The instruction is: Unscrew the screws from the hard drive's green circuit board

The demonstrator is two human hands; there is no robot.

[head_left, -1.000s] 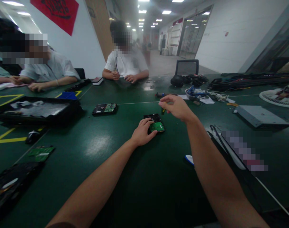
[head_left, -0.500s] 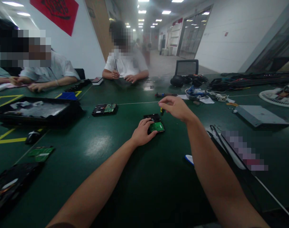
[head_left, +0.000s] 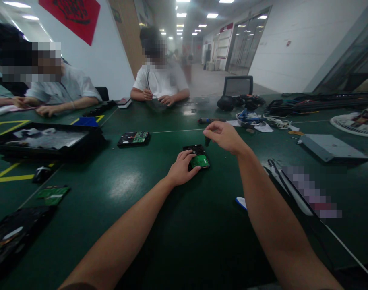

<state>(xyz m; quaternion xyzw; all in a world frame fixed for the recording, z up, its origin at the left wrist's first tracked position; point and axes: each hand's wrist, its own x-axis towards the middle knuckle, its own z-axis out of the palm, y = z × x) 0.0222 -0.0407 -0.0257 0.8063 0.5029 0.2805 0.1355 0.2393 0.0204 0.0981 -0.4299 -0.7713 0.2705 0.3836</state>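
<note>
A hard drive point(head_left: 200, 161) with a green circuit board lies on the dark green table in front of me. My left hand point(head_left: 183, 167) grips it from the left, fingers over its top and thumb along the near edge. Just beyond its right side, my right hand point(head_left: 224, 137) is raised with the fingertips pinched round the top of a small screwdriver point(head_left: 207, 141). The screwdriver points downward near the drive's right edge; its tip is too small to make out.
Another hard drive point(head_left: 133, 139) lies to the left, near a black tray point(head_left: 48, 139). At lower left are a loose green board point(head_left: 53, 195) and a black drive casing point(head_left: 17, 233). A grey metal box point(head_left: 333, 147) sits at right. Two people sit across the table.
The screwdriver looks turned in my right fingers: its yellow marking no longer shows. My left hand and the hard drive stay in place.
</note>
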